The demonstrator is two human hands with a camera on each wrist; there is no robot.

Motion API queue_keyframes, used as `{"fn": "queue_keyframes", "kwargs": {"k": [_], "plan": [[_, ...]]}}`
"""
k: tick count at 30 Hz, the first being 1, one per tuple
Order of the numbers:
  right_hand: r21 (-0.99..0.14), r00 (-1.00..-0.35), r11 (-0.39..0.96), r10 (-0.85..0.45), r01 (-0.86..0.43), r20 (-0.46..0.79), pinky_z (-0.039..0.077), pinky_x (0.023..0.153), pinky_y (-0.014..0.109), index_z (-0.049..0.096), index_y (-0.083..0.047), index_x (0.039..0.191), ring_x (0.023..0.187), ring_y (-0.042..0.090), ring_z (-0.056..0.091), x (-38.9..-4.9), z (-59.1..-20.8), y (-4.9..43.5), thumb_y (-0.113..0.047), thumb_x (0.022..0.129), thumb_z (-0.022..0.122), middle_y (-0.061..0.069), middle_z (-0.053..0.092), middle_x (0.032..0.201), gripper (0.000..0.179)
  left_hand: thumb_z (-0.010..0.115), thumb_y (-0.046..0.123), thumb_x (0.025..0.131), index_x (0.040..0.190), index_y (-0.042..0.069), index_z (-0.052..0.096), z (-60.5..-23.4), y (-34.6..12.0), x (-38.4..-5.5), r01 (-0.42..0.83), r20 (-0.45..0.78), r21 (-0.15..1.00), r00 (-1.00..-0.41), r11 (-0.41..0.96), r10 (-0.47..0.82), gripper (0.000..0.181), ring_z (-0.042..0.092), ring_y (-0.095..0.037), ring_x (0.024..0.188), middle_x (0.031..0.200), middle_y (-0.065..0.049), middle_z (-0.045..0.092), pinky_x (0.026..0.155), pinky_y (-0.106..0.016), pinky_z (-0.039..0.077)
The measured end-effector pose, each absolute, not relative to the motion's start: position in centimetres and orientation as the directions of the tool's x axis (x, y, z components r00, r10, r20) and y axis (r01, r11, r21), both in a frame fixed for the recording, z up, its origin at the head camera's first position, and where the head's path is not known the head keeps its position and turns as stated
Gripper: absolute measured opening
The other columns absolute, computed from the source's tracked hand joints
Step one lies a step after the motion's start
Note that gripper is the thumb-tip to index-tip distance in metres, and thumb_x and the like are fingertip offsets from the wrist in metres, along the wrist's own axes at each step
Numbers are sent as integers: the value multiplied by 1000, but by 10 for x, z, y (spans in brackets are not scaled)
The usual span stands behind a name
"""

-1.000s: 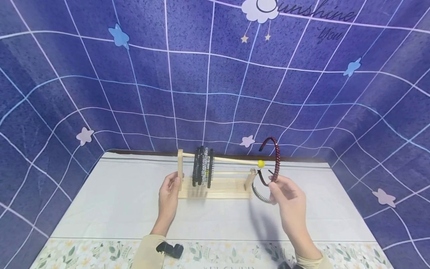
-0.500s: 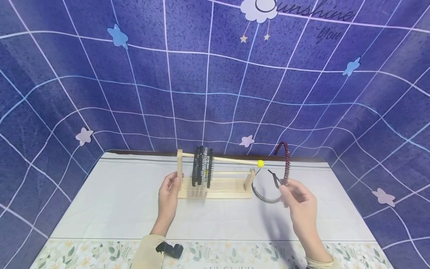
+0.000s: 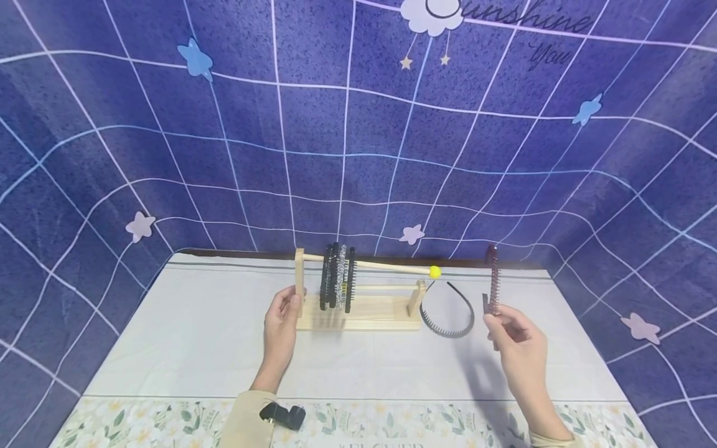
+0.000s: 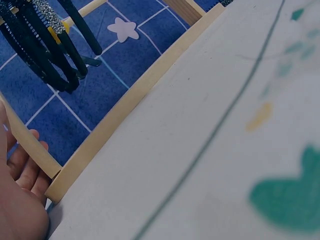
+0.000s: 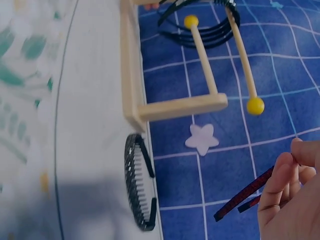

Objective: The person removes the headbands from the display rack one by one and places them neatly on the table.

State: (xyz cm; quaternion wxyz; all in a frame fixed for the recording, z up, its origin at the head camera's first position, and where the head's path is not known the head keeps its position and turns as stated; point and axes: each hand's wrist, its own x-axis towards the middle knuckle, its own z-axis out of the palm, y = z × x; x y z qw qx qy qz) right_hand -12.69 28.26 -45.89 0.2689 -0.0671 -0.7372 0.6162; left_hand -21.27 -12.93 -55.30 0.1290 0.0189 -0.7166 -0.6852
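My left hand [image 3: 282,320] grips the left upright of a wooden rack [image 3: 358,322]; in the left wrist view its fingers [image 4: 27,172] wrap behind that post. Several dark headbands [image 3: 330,277] and a silvery glittery one [image 3: 341,280] hang on the rack's upper rod [image 3: 392,267], which ends in a yellow ball [image 3: 435,272]. Right of the rack, my right hand [image 3: 521,345] pinches a dark red headband [image 3: 495,280] by its lower part, held up and seen nearly edge-on. A black toothed headband [image 3: 448,333] lies on the table beside the rack's right end.
A lower rod [image 3: 386,287] runs to the rack's short right post [image 3: 417,298]. The white tablecloth [image 3: 196,336] has a flowered front border [image 3: 336,420]. A blue cloth with white grid lines [image 3: 313,168] rises behind the table and at both sides.
My right hand has moved right, away from the rod's yellow end, and turned the red headband nearly edge-on. The black headband on the table now shows fully. My left hand stays on the upright.
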Motion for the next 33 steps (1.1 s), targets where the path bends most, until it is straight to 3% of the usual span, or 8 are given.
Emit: {"fn": "queue_keyframes", "kwargs": {"k": [13,21,28,33], "plan": [[-909,-824,379,451,-172,344,53,55,13,77,9,119,62,4,64,-123,-466,311,11,97,81,-10,73,76,22,51,41,120,155,4,55,-554,-130,-213,142,153,988,-968,65,-200,51,60,-29,147,151,-17,68,111,-11,49],[-783,-784,575,364,-236,504,55,66,5,80,8,113,74,-6,65,-127,-482,333,16,89,85,-16,70,83,26,52,42,120,155,5,55,-554,-131,-213,146,154,988,-969,58,-192,51,62,-26,145,151,-17,67,112,-11,50],[-710,-790,667,301,-226,534,55,74,2,83,3,112,81,-12,63,-127,-488,352,15,86,87,-14,70,84,29,52,42,119,154,5,56,-555,-131,-213,146,154,988,-968,53,-199,50,64,-4,134,149,-16,69,111,-13,51],[-688,-797,695,287,-209,532,53,73,1,84,-1,111,82,-13,62,-128,-490,366,14,85,89,-10,71,83,30,53,40,120,153,5,57,-555,-130,-213,152,157,987,-967,43,-201,49,63,-21,142,149,-16,69,112,-13,50]]}}
